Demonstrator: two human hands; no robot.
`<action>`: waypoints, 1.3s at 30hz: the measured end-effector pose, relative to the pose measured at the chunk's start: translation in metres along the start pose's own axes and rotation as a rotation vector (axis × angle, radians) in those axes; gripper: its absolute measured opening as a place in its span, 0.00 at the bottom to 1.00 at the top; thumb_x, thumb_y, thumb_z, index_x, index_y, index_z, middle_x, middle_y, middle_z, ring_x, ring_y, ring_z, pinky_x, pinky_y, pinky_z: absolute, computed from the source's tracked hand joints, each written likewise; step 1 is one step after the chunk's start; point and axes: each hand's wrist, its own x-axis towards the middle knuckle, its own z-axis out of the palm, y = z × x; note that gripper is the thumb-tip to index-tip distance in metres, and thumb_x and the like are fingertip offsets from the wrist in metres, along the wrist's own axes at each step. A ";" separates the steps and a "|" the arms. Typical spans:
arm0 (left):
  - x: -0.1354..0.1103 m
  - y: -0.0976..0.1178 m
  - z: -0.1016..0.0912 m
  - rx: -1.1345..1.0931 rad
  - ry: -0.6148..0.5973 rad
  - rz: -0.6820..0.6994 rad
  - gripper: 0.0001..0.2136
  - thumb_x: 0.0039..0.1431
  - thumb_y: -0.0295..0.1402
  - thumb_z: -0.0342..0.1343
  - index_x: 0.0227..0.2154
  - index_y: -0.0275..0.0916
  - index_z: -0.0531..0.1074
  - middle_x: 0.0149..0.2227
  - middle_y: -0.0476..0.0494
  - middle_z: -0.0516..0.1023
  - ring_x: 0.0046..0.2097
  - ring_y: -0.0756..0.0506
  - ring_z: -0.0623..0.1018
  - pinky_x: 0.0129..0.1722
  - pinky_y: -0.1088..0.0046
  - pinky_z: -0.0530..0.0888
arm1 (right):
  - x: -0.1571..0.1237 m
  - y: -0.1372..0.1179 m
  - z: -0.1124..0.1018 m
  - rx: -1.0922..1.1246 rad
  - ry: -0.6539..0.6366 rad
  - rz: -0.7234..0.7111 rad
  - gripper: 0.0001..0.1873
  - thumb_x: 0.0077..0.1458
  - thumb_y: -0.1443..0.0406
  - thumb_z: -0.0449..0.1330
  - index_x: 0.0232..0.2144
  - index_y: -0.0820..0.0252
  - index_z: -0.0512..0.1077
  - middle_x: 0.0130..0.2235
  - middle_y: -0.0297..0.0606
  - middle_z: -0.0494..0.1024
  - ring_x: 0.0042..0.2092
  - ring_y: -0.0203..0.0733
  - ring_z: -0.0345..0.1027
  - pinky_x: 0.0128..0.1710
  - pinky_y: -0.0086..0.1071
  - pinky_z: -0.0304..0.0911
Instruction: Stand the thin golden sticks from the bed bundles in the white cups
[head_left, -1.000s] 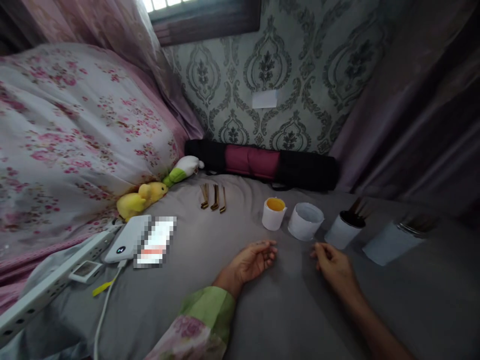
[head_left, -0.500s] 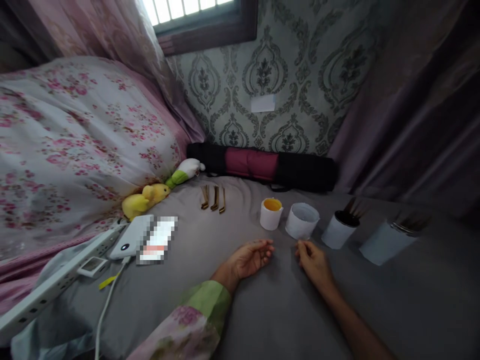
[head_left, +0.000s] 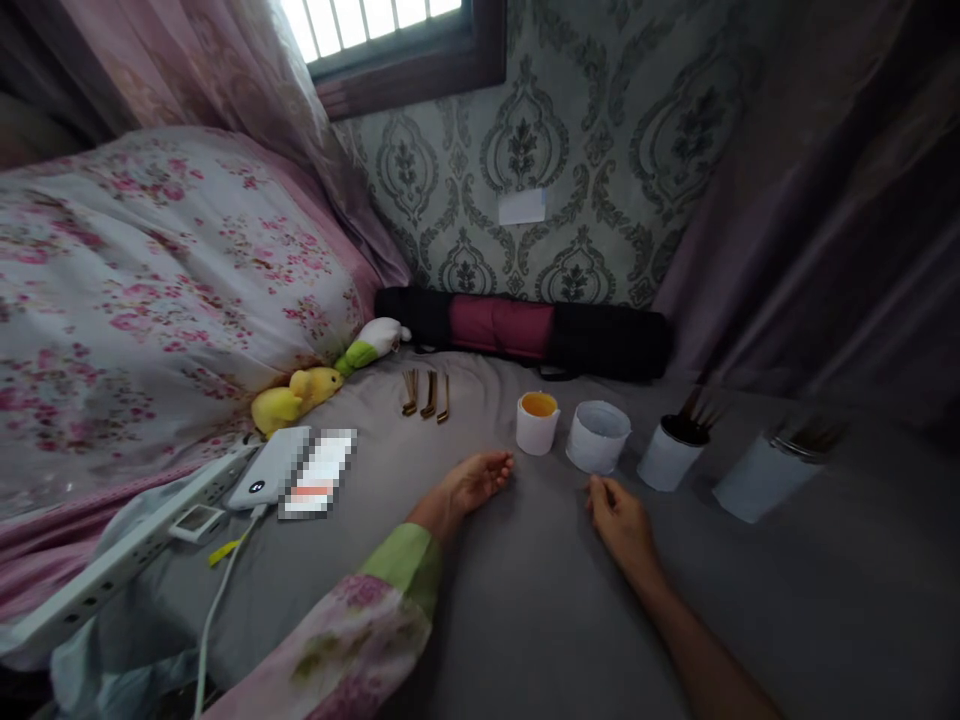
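Resting on grey bedsheet [head_left: 525,600] under damask wallpaper [head_left: 585,150], left hand [head_left: 472,482] and right hand [head_left: 619,522], both unclenched, empty.

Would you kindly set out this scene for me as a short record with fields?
Surface: grey sheet
Left hand: palm up, open, holding nothing, resting on the sheet
Right hand: back up, fingers curled, anything inside is hidden; nearest the wide white cup, not touching it
Row of cups: yellow-filled cup, wide white cup, cup of dark sticks, tilted white container
Behind: three gold tools, black and maroon roll
Left side: yellow plush toy, white power bank
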 end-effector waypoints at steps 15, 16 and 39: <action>0.030 0.049 -0.042 0.605 0.448 0.301 0.11 0.56 0.34 0.49 0.39 0.32 0.66 0.35 0.43 0.71 0.32 0.51 0.72 0.30 0.71 0.71 | -0.001 0.002 0.000 0.025 0.003 -0.046 0.23 0.52 0.51 0.44 0.23 0.62 0.68 0.19 0.38 0.70 0.21 0.37 0.62 0.21 0.28 0.53; 0.031 0.051 -0.044 0.653 0.475 0.309 0.13 0.56 0.35 0.49 0.42 0.33 0.66 0.39 0.42 0.70 0.36 0.49 0.72 0.34 0.68 0.71 | -0.001 0.002 0.000 0.027 0.009 -0.052 0.24 0.51 0.51 0.44 0.22 0.62 0.68 0.19 0.38 0.70 0.21 0.37 0.62 0.21 0.28 0.53; 0.041 0.074 -0.075 1.398 0.820 0.574 0.10 0.47 0.23 0.49 0.32 0.33 0.73 0.37 0.38 0.76 0.41 0.46 0.73 0.39 0.75 0.65 | -0.002 -0.003 -0.003 0.024 -0.006 -0.054 0.24 0.51 0.50 0.44 0.24 0.62 0.69 0.20 0.38 0.70 0.22 0.38 0.62 0.21 0.28 0.53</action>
